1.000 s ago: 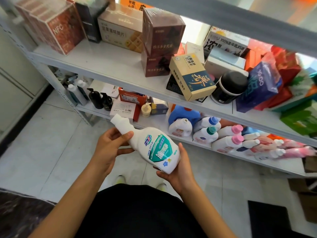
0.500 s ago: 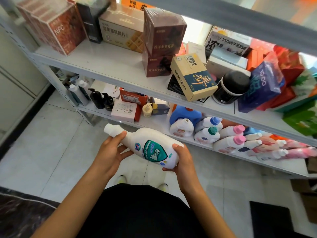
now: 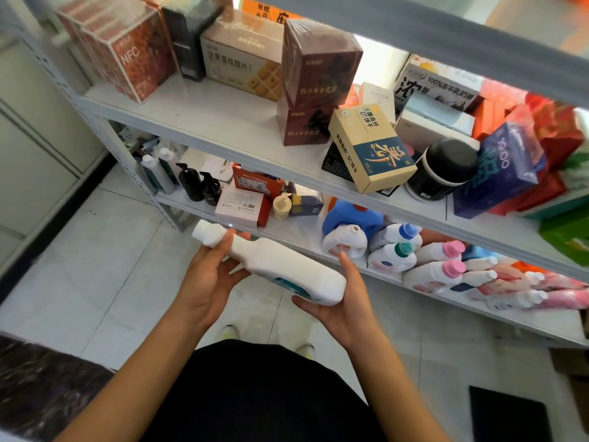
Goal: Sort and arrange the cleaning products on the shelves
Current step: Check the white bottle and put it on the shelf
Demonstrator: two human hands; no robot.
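Observation:
I hold a white cleaner bottle (image 3: 280, 266) lying sideways in front of the lower shelf (image 3: 299, 237), cap to the left, its teal label turned down and almost hidden. My left hand (image 3: 207, 279) grips the neck just behind the cap. My right hand (image 3: 341, 301) cups the bottle's base from below, thumb up its side. Just beyond on the lower shelf lie a blue jug (image 3: 350, 215), a white jug (image 3: 344, 242), white bottles with blue and green caps (image 3: 392, 253), and pink-capped bottles (image 3: 436, 269).
The upper shelf (image 3: 204, 119) carries food boxes, a tan box (image 3: 371, 148) overhanging its edge and a black jar (image 3: 441, 169). On the lower shelf's left stand dark pump bottles (image 3: 199, 183), a red-and-white box (image 3: 239, 204) and a small cream pump bottle (image 3: 282, 205). White tile floor below.
The bottle has been rolled in both hands, so its label went from facing up to facing down. It also tipped flatter, and the cap end moved left.

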